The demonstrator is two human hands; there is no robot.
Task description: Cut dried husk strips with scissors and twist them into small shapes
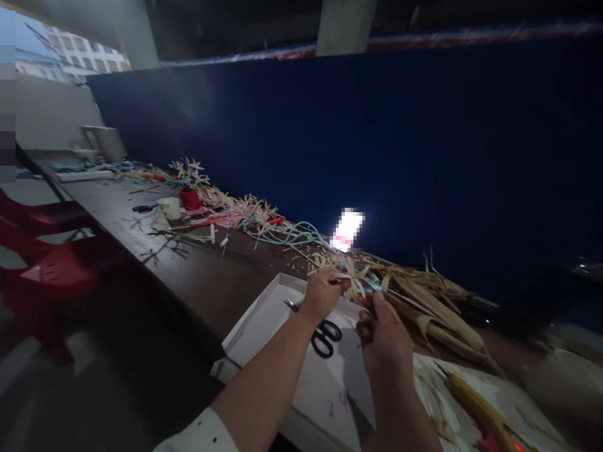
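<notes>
A pale flower with narrow pointed petals, apparently dried husk (357,280), is pinched in my left hand (325,294) above the far edge of a shallow white box lid (292,376). My right hand (387,333) is closed, fingertips at a light blue strip (372,285) beside the petals. Whether the strip is joined to the flower I cannot make out. Black-handled scissors (326,338) lie in the lid below my hands, their blades partly hidden behind my left wrist.
Long dried husks (443,301) lie to the right, near a yellow glue gun (480,405). A bright pixelated screen (347,230) leans by the blue partition (424,157). Light blue cords (287,233), husk flowers (257,210) and a red spool (190,199) cover the table farther left. Red chairs (51,270) stand alongside.
</notes>
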